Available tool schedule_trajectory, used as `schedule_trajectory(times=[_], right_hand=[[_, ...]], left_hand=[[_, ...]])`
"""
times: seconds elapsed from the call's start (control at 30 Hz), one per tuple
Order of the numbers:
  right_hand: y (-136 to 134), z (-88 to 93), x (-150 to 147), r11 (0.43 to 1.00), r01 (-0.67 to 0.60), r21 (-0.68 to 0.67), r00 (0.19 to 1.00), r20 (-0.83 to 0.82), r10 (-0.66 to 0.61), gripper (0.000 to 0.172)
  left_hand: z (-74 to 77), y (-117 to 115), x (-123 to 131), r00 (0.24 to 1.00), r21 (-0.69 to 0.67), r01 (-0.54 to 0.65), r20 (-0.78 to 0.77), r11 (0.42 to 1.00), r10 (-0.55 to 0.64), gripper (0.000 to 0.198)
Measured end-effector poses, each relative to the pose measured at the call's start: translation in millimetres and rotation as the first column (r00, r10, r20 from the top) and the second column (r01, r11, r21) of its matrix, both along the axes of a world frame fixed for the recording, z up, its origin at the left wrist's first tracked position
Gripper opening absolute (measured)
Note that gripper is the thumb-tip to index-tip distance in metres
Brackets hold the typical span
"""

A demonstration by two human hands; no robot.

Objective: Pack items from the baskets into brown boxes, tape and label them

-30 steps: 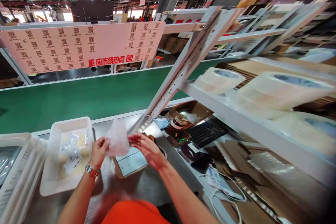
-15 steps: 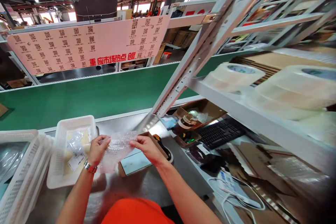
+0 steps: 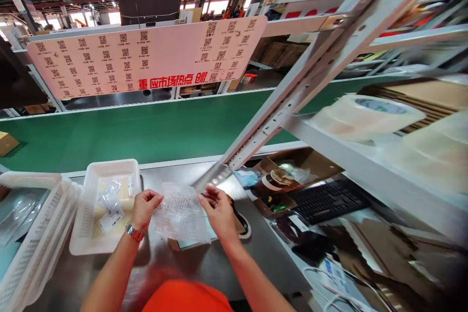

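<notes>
A clear piece of bubble wrap [image 3: 179, 212] is stretched between my two hands above the metal bench. My left hand [image 3: 144, 207] pinches its left edge; a metal watch is on that wrist. At the right edge, my right hand [image 3: 218, 209] has its fingers curled on the wrap. Below the wrap lies an open cardboard box [image 3: 190, 246] with something pale blue in it, mostly covered by the wrap. Behind my right hand, a black and orange tool [image 3: 241, 222], partly hidden, lies on the bench.
To the left are a white basket [image 3: 78, 234] holding small plastic packets and a stack of white baskets [image 3: 40, 253]. A green conveyor belt [image 3: 146, 131] runs behind the bench. On the right are a slanted metal post [image 3: 270, 112], a shelf with tape rolls [image 3: 365, 117] and a keyboard [image 3: 325, 195].
The bubble wrap has opened out wider and hangs lower over the box. My right hand has shifted its hold along the edge, and the view has swung slightly left.
</notes>
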State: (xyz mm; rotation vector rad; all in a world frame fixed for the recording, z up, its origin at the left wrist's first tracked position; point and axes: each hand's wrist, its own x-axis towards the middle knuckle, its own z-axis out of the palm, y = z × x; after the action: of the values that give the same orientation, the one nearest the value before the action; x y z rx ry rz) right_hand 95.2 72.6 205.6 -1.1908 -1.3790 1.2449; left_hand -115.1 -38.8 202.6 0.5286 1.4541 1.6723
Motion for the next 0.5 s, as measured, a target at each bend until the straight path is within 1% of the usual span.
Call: schedule_trajectory(times=[0.03, 0.07, 0.13, 0.17, 0.2, 0.27, 0.3, 0.37, 0.43, 0.5], right_hand=[[-10, 3.8, -2, 0.997, -0.077, 0.025, 0.996, 0.056, 0.075, 0.059], [-21, 8.0, -4, 0.982, -0.184, 0.034, 0.978, 0.109, 0.179, 0.054], [-39, 16.0, -11, 0.921, -0.390, 0.011, 0.906, 0.184, 0.382, 0.048], [-45, 19.0, -15, 0.894, -0.449, -0.007, 0.876, 0.195, 0.441, 0.048], [-48, 21.2, -19, 0.878, -0.478, -0.023, 0.860, 0.193, 0.473, 0.048], [-48, 22.5, -23, 0.869, -0.493, -0.047, 0.855, 0.159, 0.494, 0.047], [-45, 21.8, -24, 0.868, -0.493, -0.059, 0.858, 0.135, 0.496, 0.047], [-34, 18.5, -21, 0.882, -0.463, -0.091, 0.878, 0.091, 0.471, 0.050], [-22, 13.0, -15, 0.913, -0.385, -0.138, 0.917, 0.053, 0.395, 0.054], [-9, 6.0, -7, 0.943, -0.274, -0.189, 0.960, 0.007, 0.281, 0.058]], left_hand=[[2.3, 1, 4, 1.000, -0.008, -0.004, -0.024, 1.000, 0.003, 0.052], [4.7, 2, 9, 0.999, -0.017, 0.000, -0.045, 1.000, -0.001, 0.052], [9.2, 4, 20, 0.997, -0.028, 0.042, -0.060, 0.999, -0.044, 0.051], [10.8, 4, 26, 0.995, -0.027, 0.079, -0.052, 0.997, -0.080, 0.051], [11.7, 5, 31, 0.993, -0.020, 0.116, -0.037, 0.993, -0.116, 0.051], [10.9, 6, 38, 0.988, 0.000, 0.157, -0.004, 0.988, -0.157, 0.051], [9.2, 7, 38, 0.989, 0.006, 0.151, 0.004, 0.989, -0.151, 0.051], [3.5, 8, 33, 0.996, 0.002, 0.092, 0.001, 0.996, -0.092, 0.051], [-4.5, 8, 21, 0.999, -0.015, 0.024, -0.024, 1.000, -0.025, 0.050], [-14.0, 10, 2, 0.998, -0.021, 0.001, -0.062, 1.000, -0.002, 0.047]])
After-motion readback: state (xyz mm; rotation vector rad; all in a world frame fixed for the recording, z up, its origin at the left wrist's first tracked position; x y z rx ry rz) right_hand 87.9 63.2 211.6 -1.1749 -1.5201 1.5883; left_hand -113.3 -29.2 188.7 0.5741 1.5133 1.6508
